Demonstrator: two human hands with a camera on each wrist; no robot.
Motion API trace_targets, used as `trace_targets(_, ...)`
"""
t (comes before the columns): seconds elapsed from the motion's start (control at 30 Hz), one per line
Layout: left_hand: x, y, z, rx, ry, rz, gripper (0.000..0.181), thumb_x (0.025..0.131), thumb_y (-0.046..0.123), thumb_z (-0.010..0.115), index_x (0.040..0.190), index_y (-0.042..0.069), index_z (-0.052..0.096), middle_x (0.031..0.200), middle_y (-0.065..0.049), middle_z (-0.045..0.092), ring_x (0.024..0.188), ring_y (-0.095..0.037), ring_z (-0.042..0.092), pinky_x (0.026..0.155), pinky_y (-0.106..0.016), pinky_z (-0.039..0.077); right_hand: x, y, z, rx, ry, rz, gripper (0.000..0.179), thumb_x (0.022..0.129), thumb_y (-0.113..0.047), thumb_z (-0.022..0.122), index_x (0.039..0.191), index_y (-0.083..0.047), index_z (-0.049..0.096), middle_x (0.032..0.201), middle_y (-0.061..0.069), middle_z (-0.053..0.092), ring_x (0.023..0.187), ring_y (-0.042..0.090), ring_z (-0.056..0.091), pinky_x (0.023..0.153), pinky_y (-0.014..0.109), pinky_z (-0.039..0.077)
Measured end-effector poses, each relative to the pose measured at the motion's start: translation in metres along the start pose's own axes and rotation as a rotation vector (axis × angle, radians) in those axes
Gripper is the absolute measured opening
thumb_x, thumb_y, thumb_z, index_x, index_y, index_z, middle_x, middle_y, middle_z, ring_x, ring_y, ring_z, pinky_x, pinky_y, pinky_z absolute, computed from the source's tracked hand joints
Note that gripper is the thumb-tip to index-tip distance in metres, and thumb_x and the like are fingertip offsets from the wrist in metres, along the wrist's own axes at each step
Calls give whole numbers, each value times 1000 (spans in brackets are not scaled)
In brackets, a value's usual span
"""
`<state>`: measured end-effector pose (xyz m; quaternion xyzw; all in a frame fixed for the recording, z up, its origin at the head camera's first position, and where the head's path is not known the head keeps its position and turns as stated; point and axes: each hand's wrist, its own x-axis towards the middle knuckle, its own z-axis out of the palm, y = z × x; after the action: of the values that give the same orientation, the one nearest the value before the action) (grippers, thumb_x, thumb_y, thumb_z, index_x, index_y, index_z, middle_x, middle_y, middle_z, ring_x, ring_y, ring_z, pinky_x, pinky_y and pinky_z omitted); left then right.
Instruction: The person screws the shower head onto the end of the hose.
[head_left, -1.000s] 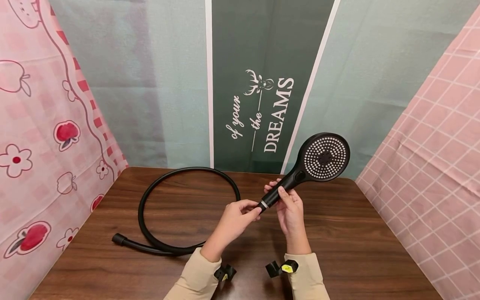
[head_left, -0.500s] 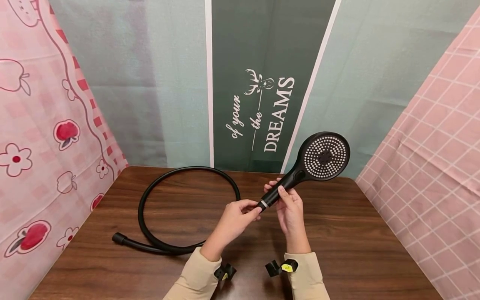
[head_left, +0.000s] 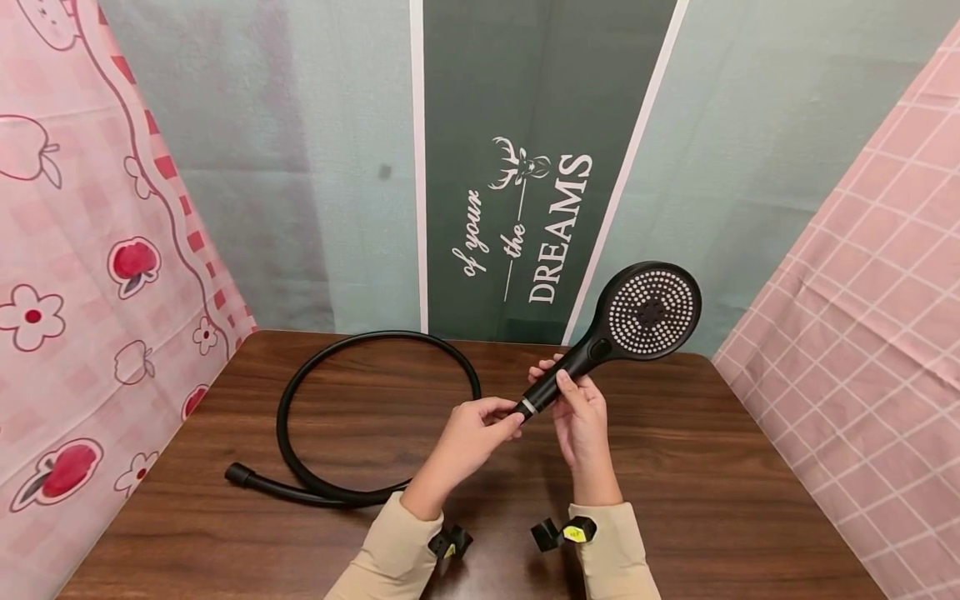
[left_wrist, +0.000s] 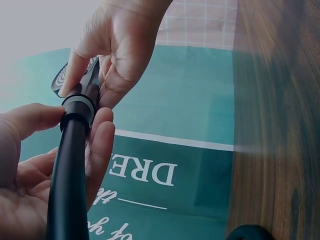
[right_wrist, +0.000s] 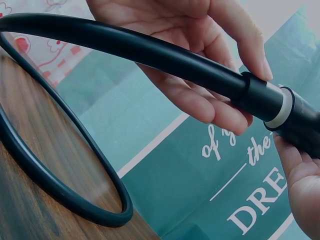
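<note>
A black shower head point(head_left: 651, 312) is held tilted over the table, its dotted spray face turned up toward the head camera. My right hand point(head_left: 583, 421) grips its handle, thumb along the near side. With thumb and fingers, my left hand point(head_left: 468, 437) pinches the hose's end nut point(right_wrist: 260, 97) at the bottom of the handle. A pale ring point(right_wrist: 282, 110) shows between nut and handle; how far the two are joined I cannot tell. From there the black shower hose point(head_left: 282, 417) runs down and lies in a loop on the table.
The hose's other end fitting point(head_left: 238, 475) lies at the left of the wooden table point(head_left: 712, 500). A green printed cloth point(head_left: 487, 83) hangs behind the table's far edge. Pink cloths hang at the left point(head_left: 67, 333) and right point(head_left: 862, 333) sides.
</note>
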<state>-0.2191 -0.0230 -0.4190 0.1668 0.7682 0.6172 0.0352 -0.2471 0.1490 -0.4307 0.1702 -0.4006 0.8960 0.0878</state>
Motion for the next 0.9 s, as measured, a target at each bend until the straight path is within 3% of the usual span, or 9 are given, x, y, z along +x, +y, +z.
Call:
trace_targets(0.27,0,1,1,9,10,6,31,94,22,68,114,-1,70,90,-14,75,83,-24,72,67,-22,52,0,0,0,-9,11,5,21,104,-1,43,122,5,51,105,8,73,99,18,74,94,31,54)
trace_targets(0.57,0,-1,-1,11,-19,0,34,97,25,64,118,-1,69,93,-14,75,86,-21,73,75,-28,56,0,1,0,0,-1,-3,21,104,0,42,122,5,51,105,8,73,99,18,74,94,32,54)
trace_targets(0.9,-2,1,0,25,-17,10,31,97,24,65,116,0,70,93,-14,75,89,-32,72,71,-24,53,1,1,-2,-17,6,2,22,104,-1,43,124,6,50,105,7,73,99,18,74,94,31,54)
